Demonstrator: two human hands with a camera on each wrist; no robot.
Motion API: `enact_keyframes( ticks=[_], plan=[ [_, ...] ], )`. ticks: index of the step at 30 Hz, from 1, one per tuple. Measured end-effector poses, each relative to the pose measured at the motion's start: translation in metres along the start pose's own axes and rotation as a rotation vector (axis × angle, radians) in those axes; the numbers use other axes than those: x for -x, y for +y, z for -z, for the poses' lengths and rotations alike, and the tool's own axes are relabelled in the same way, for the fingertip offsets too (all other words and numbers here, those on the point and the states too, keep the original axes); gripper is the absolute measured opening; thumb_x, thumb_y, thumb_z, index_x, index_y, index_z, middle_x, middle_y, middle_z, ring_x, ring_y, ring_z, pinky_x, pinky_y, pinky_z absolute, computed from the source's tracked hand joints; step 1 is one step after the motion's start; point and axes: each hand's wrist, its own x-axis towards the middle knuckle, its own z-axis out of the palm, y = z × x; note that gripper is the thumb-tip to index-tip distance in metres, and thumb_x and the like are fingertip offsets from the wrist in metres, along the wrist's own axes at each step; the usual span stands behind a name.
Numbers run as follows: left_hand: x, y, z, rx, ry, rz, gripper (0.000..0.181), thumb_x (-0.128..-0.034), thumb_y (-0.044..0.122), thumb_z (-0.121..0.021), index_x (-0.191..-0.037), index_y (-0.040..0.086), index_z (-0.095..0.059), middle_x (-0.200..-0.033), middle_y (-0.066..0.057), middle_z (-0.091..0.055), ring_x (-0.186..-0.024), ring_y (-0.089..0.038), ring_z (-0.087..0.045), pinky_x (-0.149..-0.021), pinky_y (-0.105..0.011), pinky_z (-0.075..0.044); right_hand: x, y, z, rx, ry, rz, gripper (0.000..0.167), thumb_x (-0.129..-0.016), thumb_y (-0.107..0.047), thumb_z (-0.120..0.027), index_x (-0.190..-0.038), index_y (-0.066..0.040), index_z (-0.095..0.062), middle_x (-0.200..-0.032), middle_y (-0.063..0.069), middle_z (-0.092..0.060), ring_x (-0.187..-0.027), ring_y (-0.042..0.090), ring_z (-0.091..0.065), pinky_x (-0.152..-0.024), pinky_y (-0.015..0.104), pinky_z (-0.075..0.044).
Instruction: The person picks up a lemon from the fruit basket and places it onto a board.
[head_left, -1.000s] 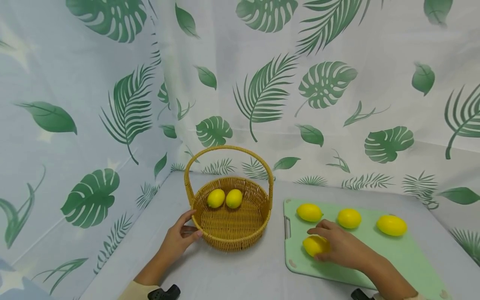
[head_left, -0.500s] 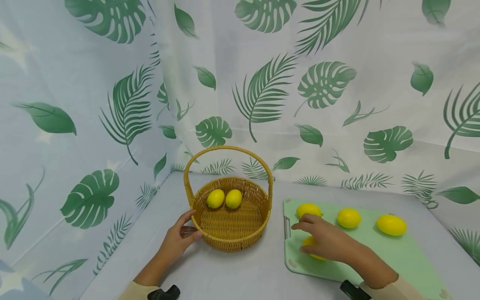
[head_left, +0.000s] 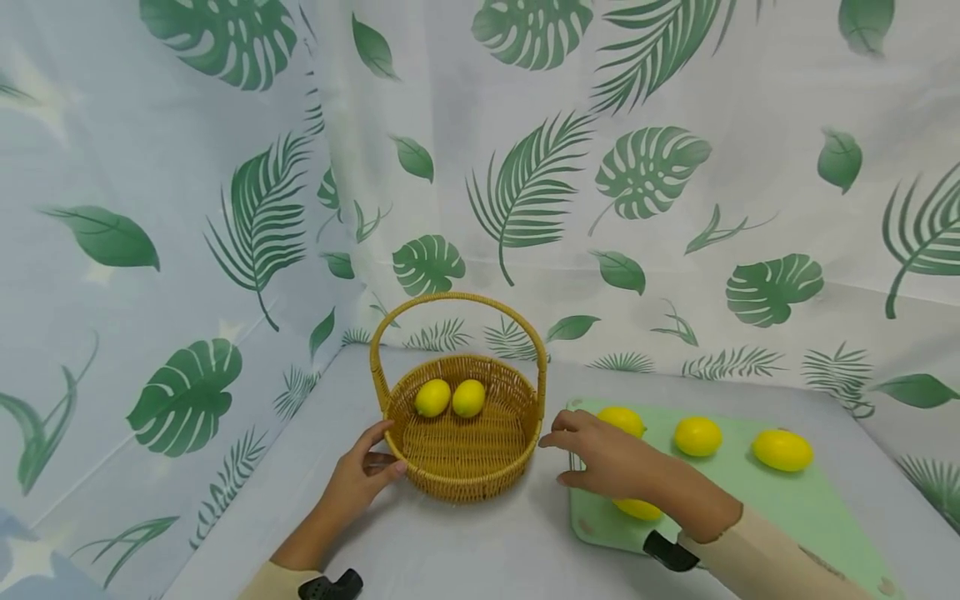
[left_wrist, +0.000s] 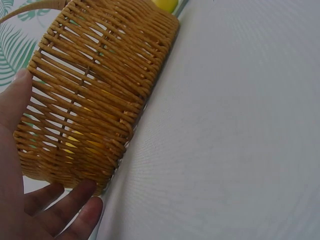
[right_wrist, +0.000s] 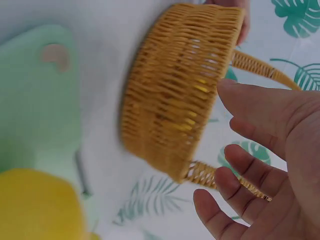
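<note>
A wicker basket (head_left: 468, 488) with a tall handle holds two lemons (head_left: 432, 398) side by side. My left hand (head_left: 352, 483) rests its fingertips and thumb on the basket's left side; in the left wrist view the fingers (left_wrist: 65, 210) lie spread against the weave. Between basket and green cutting board (head_left: 802, 517), my right hand (head_left: 615, 458) hovers over the board's left edge, fingers loosely bent and nothing held. Under it a lemon (head_left: 639, 509) is partly hidden, and another (head_left: 622, 419) lies just behind. The right wrist view shows the palm (right_wrist: 307, 150) facing the basket (right_wrist: 170, 95).
Farther right on the board lie two more lemons, one in the middle (head_left: 698, 437) and one to the right (head_left: 783, 450). Leaf-patterned curtains (head_left: 525, 317) stand behind and at the left of the pale table (head_left: 495, 550).
My right hand has come off the front lemon and moved left toward the basket, empty. That lemon stays on the board. The left hand and basket have not visibly moved.
</note>
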Motion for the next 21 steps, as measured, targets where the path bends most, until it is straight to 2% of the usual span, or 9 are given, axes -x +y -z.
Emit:
enact_keyframes(
  ticks=[6,13,21],
  plan=[
    [-0.001,-0.003,0.000,0.004,-0.008,0.011,0.071,-0.0858,0.025,-0.077,-0.147,0.019,-0.041,-0.145,-0.017,-0.044,-0.104,-0.024,-0.063,-0.080,-0.030,-0.054,-0.020,-0.010,0.002,-0.009,0.011,0.014,0.042,-0.086,-0.028,-0.077,-0.124,-0.016,-0.065,-0.120,-0.003,-0.053,-0.110,0.016,-0.051,-0.090,0.035,-0.049],
    [-0.002,-0.003,0.001,0.026,-0.007,0.004,0.071,-0.0864,0.024,-0.076,-0.147,0.018,-0.041,-0.145,-0.019,-0.043,-0.105,-0.027,-0.063,-0.081,-0.033,-0.054,-0.039,-0.020,-0.003,-0.060,0.033,0.028,0.040,-0.087,-0.027,-0.075,-0.124,-0.014,-0.065,-0.113,-0.006,-0.050,-0.097,0.011,-0.049,-0.081,0.029,-0.049],
    [-0.001,-0.004,0.001,0.006,-0.013,0.002,0.073,-0.0855,0.032,-0.077,-0.148,0.019,-0.041,-0.146,-0.016,-0.043,-0.103,-0.023,-0.064,-0.080,-0.030,-0.054,-0.054,-0.028,-0.010,-0.105,0.030,0.021,0.041,-0.088,-0.030,-0.074,-0.126,-0.016,-0.064,-0.112,-0.004,-0.051,-0.099,0.012,-0.051,-0.085,0.029,-0.048]
  ],
)
